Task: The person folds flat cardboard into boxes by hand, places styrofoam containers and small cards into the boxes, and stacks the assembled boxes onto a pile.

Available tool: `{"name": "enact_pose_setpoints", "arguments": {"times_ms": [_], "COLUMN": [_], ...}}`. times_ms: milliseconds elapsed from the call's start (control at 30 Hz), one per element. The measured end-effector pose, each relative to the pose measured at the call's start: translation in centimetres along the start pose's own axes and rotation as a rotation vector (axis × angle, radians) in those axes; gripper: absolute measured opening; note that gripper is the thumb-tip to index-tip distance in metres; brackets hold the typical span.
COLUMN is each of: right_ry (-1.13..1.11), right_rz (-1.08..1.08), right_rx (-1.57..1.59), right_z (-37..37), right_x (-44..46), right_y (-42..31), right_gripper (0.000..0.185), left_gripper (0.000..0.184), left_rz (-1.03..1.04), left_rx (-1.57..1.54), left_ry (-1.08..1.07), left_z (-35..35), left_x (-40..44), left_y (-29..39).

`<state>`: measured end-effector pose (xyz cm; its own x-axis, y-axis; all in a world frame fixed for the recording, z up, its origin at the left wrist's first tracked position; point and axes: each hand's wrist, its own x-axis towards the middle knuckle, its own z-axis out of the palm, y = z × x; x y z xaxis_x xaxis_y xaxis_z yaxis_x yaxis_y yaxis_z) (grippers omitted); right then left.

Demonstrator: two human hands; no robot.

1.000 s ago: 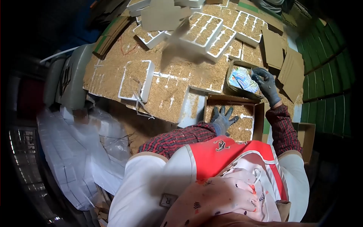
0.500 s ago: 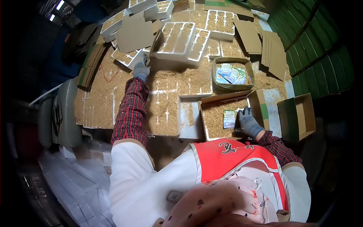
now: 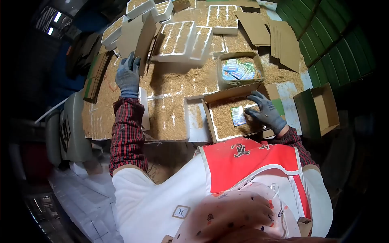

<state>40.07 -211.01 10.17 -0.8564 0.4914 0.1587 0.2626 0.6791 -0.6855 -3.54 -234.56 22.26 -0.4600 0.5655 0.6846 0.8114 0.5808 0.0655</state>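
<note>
Both hands wear grey gloves. My left hand (image 3: 128, 76) is raised at the lower edge of a flat brown cardboard piece (image 3: 133, 38), its fingers bent against it. My right hand (image 3: 265, 113) hovers over the right side of an open cardboard box (image 3: 208, 121), thumb and fingers apart, holding nothing. Inside that box lies a white tray filled with brown shavings (image 3: 223, 123); a small green, white and blue card (image 3: 238, 116) rests on the shavings, just left of my right fingertips. Behind the box, a smaller carton (image 3: 260, 73) holds several such cards (image 3: 240, 70).
Several white foam trays (image 3: 174, 38) of shavings stand at the back. Cardboard sheets (image 3: 283, 44) lie at the back right, a folded stack (image 3: 96, 77) at the left. An empty box (image 3: 324, 109) stands right. Green boxes (image 3: 336, 48) are piled beyond.
My left hand has shifted left, and the cardboard beside it has tilted up. My right hand has lifted and opened beside the card in the box. The camera view has shifted.
</note>
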Motion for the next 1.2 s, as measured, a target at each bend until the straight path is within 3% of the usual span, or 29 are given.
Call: {"name": "enact_pose_setpoints", "arguments": {"times_ms": [33, 100, 133, 200, 267, 333, 400, 433, 467, 500, 533, 600, 633, 667, 733, 767, 833, 867, 967, 1000, 1100, 1133, 1200], "right_ry": [0.115, 0.37, 0.514, 0.55, 0.372, -0.149, -0.441, -0.546, -0.65, -0.527, -0.626, -0.29, 0.073, 0.27, 0.346, 0.188, -0.167, -0.204, -0.13, -0.24, 0.017, 0.202, 0.571], "right_rz": [0.014, 0.09, 0.135, 0.218, -0.04, -0.024, -0.123, -0.041, 0.043, 0.044, 0.053, 0.116, -0.004, 0.145, 0.293, 0.429, 0.451, 0.449, 0.53, 0.651, 0.6, 0.589, 0.489], "right_rx": [0.037, 0.192, 0.321, 0.578, 0.268, 0.112, -0.154, -0.289, -0.421, -0.415, -0.321, 0.216, 0.293, 0.355, 0.633, 0.563, 0.188, 0.085, 0.243, 0.427, 0.705, 0.895, 0.815], "right_z": [-1.5, -5.4, -6.9, -9.2, -8.4, -5.8, -0.1, 0.8, 1.7, 2.6, 1.1, -1.7, -3.0, -4.1, -1.6, -0.2, 3.7, 5.0, 5.0, 2.9, -2.1, -3.3, -6.9], "right_x": [0.1, 0.2, -0.2, -1.1, -1.5, -1.8, -2.1, -1.9, -1.7, -2.0, -1.1, -0.9, -0.8, -0.9, -0.8, -1.3, -3.0, -3.2, -3.9, -4.2, -7.8, -9.2, -13.1], "right_y": [-0.3, -1.1, -1.0, -1.5, -3.0, -2.9, 1.6, 1.7, 1.6, 2.0, 1.0, 0.3, 0.9, 2.3, 11.9, 14.4, 14.2, 12.6, 9.9, 8.2, 6.2, 6.6, 8.3], "right_gripper": [0.047, 0.04, 0.037, 0.032, 0.033, 0.032, 0.04, 0.041, 0.042, 0.035, 0.041, 0.04, 0.032, 0.028, 0.035, 0.045, 0.068, 0.08, 0.095, 0.098, 0.101, 0.098, 0.09], "left_gripper": [0.031, 0.04, 0.046, 0.055, 0.04, 0.03, 0.029, 0.028, 0.028, 0.028, 0.028, 0.032, 0.031, 0.033, 0.036, 0.039, 0.044, 0.047, 0.057, 0.06, 0.064, 0.057, 0.055], "left_rz": [-0.014, 0.405, 0.495, 0.863, 1.044, 1.014, 0.871, 0.79, 0.63, 0.465, 0.297, -0.113, -0.365, -0.596, -1.077, -1.181, -1.072, -0.99, -0.921, -0.915, -0.838, -0.622, -0.2], "left_rx": [0.038, -0.016, -0.053, -0.181, -0.235, -0.006, -0.222, -0.334, -0.599, -0.848, -1.082, -1.051, -1.04, -1.153, -1.494, -1.459, -1.118, -0.953, -0.819, -0.845, -1.041, -1.089, -1.212], "left_ry": [-0.025, 0.083, -0.034, -0.323, -0.797, -1.257, -1.441, -1.528, -1.413, -1.28, -1.12, -0.644, -0.455, -0.354, -0.48, -0.602, -0.741, -0.779, -0.901, -0.94, -1.064, -1.042, -0.913], "left_z": [-2.7, -4.2, -4.1, -3.7, -1.0, 1.5, 1.6, 1.6, 1.3, 0.8, 0.1, -1.0, -0.2, 0.8, 4.7, 6.2, 7.7, 8.2, 7.4, 7.0, 9.0, 8.0, 13.2], "left_x": [-0.1, -2.0, -4.4, -10.6, -17.3, -20.1, -19.5, -19.3, -19.1, -18.8, -17.7, -16.9, -18.2, -19.8, -25.3, -27.8, -30.7, -30.8, -27.3, -26.1, -24.1, -21.2, -19.9], "left_y": [4.3, 10.8, 14.5, 20.3, 23.8, 25.8, 26.7, 27.0, 26.9, 26.3, 26.0, 24.4, 22.3, 20.3, 18.0, 18.6, 20.9, 22.4, 23.8, 24.1, 22.7, 25.2, 27.1]}}
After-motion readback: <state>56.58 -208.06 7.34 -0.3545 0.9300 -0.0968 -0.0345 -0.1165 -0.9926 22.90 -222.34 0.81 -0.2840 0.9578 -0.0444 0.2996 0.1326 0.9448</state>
